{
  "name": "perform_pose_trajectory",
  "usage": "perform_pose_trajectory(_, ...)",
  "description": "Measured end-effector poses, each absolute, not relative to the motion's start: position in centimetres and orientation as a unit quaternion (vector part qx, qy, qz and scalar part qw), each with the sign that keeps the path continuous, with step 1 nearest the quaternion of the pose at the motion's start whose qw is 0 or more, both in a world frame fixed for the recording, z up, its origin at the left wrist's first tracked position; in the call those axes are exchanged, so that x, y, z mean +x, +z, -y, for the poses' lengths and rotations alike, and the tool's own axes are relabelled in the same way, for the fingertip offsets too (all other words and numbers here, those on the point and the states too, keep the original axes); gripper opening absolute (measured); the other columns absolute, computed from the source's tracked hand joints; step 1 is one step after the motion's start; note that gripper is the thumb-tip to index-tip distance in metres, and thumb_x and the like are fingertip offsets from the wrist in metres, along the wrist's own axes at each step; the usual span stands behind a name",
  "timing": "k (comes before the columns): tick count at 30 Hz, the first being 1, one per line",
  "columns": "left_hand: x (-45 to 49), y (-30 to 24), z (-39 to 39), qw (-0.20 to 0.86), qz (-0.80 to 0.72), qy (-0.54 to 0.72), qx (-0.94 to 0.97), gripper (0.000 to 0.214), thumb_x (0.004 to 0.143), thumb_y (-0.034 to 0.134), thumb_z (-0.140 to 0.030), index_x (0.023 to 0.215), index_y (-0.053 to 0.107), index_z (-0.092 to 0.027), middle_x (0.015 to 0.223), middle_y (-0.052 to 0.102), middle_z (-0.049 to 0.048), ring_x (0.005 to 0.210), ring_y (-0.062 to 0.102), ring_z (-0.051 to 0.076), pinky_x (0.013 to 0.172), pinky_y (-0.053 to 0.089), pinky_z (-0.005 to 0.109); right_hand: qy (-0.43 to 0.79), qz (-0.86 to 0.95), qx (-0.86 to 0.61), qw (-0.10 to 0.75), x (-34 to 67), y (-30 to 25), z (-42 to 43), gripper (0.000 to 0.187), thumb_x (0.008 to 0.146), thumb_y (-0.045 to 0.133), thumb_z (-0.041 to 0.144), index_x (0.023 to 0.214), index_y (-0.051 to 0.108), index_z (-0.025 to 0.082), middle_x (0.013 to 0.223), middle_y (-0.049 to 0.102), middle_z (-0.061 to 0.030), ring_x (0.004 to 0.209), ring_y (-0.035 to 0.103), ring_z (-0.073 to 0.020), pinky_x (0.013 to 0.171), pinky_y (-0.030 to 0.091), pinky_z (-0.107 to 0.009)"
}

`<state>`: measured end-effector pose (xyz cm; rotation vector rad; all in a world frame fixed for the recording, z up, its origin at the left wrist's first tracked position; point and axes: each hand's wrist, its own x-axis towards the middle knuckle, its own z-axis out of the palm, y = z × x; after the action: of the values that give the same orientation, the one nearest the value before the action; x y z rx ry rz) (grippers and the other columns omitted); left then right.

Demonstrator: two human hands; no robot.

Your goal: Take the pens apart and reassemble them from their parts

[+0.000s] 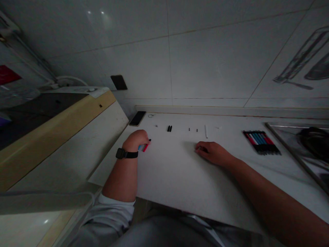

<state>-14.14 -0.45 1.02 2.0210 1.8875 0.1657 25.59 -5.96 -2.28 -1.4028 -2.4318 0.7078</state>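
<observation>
My left hand (137,139), with a dark watch on its wrist, is curled over the left part of the white counter. A red pen-like barrel (145,147) with a black end lies at its fingertips, beside a blue piece (139,147) partly covered by the hand. Most of the left fingers are hidden. Over the middle right, my right hand (209,151) rests with fingers curled in a pinch; what it holds, if anything, is too small to name. Beyond the hands lie two black caps (169,128), two tiny dark pieces (193,130) and a thin white tube (206,131).
A phone (137,118) lies at the counter's back left corner, near a small ring (151,116). Several coloured pens (260,141) lie side by side at right, next to a metal-edged frame (290,147) with dark items. A washer-like appliance (102,127) borders the left; a tiled wall stands behind.
</observation>
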Motion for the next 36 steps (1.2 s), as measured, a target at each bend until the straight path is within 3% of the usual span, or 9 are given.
perform_pose_trajectory(2,-12.1,0.7,0.7,0.186,-0.646,-0.025,0.74,0.014,0.067,0.078,-0.024,0.059,0.068,-0.02,0.056,0.064,0.0017,0.056,0.057,0.018,0.062,0.041,0.029,0.243,0.832,-0.483,0.124,25.5,-2.1,6.0,0.028,0.098,0.052,0.042,0.107,0.07,0.022,0.082,0.072,-0.005,0.072,0.064,-0.0193,0.067,0.041,-0.03)
perform_pose_trajectory(6,-8.3,-0.2,1.3,0.2,-0.583,0.039,0.787,0.009,0.074,0.076,-0.021,0.077,0.067,-0.021,0.062,0.066,-0.0011,0.057,0.059,0.016,0.061,0.041,0.027,0.244,0.832,-0.482,0.126,25.4,-2.1,6.0,0.027,0.097,0.053,0.04,0.106,0.071,0.022,0.081,0.073,-0.0052,0.071,0.063,-0.0194,0.066,0.041,-0.03)
perform_pose_trajectory(10,-7.3,-1.1,1.6,0.208,-0.594,0.05,0.775,0.021,0.079,0.074,-0.027,0.097,0.065,-0.02,0.063,0.067,-0.0009,0.05,0.057,0.016,0.056,0.04,0.027,0.241,0.832,-0.482,0.13,25.5,-2.2,6.0,0.025,0.096,0.054,0.038,0.107,0.072,0.023,0.083,0.073,-0.005,0.073,0.064,-0.0193,0.068,0.041,-0.03)
perform_pose_trajectory(13,-7.8,-1.5,1.5,0.232,-0.619,0.005,0.75,0.022,0.084,0.068,-0.036,0.096,0.063,-0.019,0.055,0.063,-0.0016,0.042,0.054,0.016,0.051,0.036,0.027,0.237,0.836,-0.477,0.132,25.6,-2.3,5.9,0.024,0.096,0.055,0.037,0.107,0.072,0.023,0.084,0.074,-0.0046,0.073,0.064,-0.0185,0.068,0.041,-0.029)
perform_pose_trajectory(16,-7.5,-1.3,1.5,0.236,-0.598,0.005,0.766,0.01,0.085,0.064,-0.028,0.089,0.063,-0.019,0.055,0.062,-0.0019,0.044,0.055,0.014,0.052,0.037,0.026,0.238,0.837,-0.474,0.133,25.7,-2.6,5.8,0.025,0.097,0.055,0.037,0.109,0.071,0.023,0.084,0.074,-0.0043,0.073,0.064,-0.0181,0.069,0.041,-0.029)
perform_pose_trajectory(21,-4.6,-0.5,2.5,0.356,-0.475,0.201,0.779,0.009,0.092,0.062,-0.027,0.098,0.059,-0.02,0.081,0.073,0.0023,0.069,0.068,0.015,0.063,0.05,0.025,0.236,0.839,-0.468,0.143,25.5,-2.3,6.1,0.029,0.098,0.055,0.042,0.111,0.071,0.021,0.084,0.073,-0.0045,0.071,0.062,-0.0171,0.069,0.041,-0.028)
perform_pose_trajectory(27,-0.7,-1.9,3.2,0.514,-0.353,0.363,0.693,0.017,0.099,0.057,-0.032,0.109,0.053,-0.019,0.104,0.072,0.0082,0.081,0.071,0.014,0.074,0.058,0.028,0.32,0.839,-0.396,0.19,24.7,-0.9,7.3,0.041,0.1,0.05,0.054,0.11,0.067,0.019,0.084,0.068,-0.0036,0.072,0.059,-0.0164,0.068,0.042,-0.028)
perform_pose_trajectory(31,-0.3,-3.1,2.9,0.469,-0.36,0.38,0.711,0.013,0.098,0.059,-0.029,0.107,0.055,-0.02,0.104,0.073,0.0071,0.083,0.071,0.014,0.078,0.058,0.03,0.325,0.8,-0.439,0.248,24.4,-1.6,7.0,0.033,0.098,0.051,0.05,0.099,0.066,0.02,0.079,0.067,-0.0021,0.069,0.057,-0.0158,0.066,0.041,-0.027)
perform_pose_trajectory(36,-0.8,-3.1,3.2,0.298,-0.39,0.299,0.818,0.008,0.091,0.068,-0.024,0.098,0.067,-0.02,0.091,0.073,0.002,0.082,0.068,0.015,0.079,0.054,0.03,0.298,0.741,-0.499,0.337,24.9,-2.8,6.0,0.029,0.096,0.054,0.043,0.109,0.069,0.021,0.08,0.07,-0.0023,0.068,0.058,-0.0159,0.066,0.043,-0.027)
